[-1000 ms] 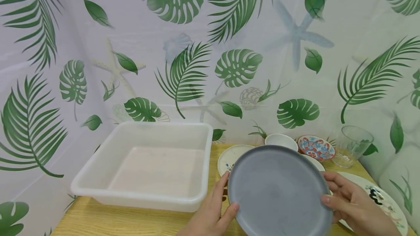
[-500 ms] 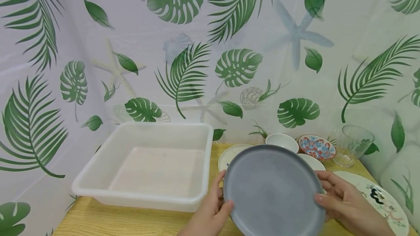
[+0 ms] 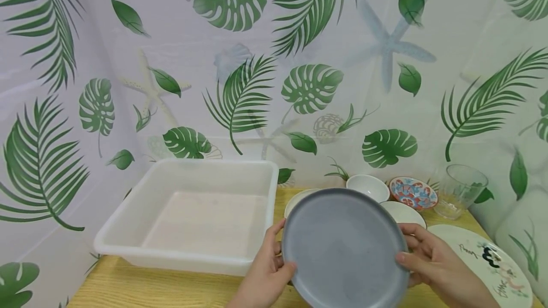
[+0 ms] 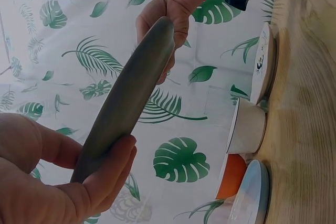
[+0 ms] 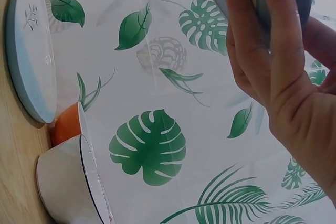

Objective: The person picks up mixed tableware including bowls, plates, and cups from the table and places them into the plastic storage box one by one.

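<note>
A round grey plate (image 3: 344, 251) is held up over the table between both hands, its inner face toward the head camera. My left hand (image 3: 267, 272) grips its left edge, thumb on the front and fingers behind. At the right edge my right hand (image 3: 438, 267) pinches the rim the same way. Seen edge-on in the left wrist view, the plate (image 4: 126, 98) stands clear of the wooden tabletop. In the right wrist view, fingers (image 5: 286, 40) lie across the plate's underside, and most of the plate is out of frame.
A white plastic basin (image 3: 171, 256) stands left of the hands. Behind the grey plate are a small plate (image 3: 295, 201), a white bowl (image 3: 368, 187), a red-and-blue patterned dish (image 3: 413, 193) and a white plate (image 3: 404, 215). A clear glass (image 3: 460, 194) and a large decorated plate (image 3: 484, 260) sit right.
Both hands have shifted left with the grey plate, toward the basin. More of the white plate and the large decorated plate now shows at the right.
</note>
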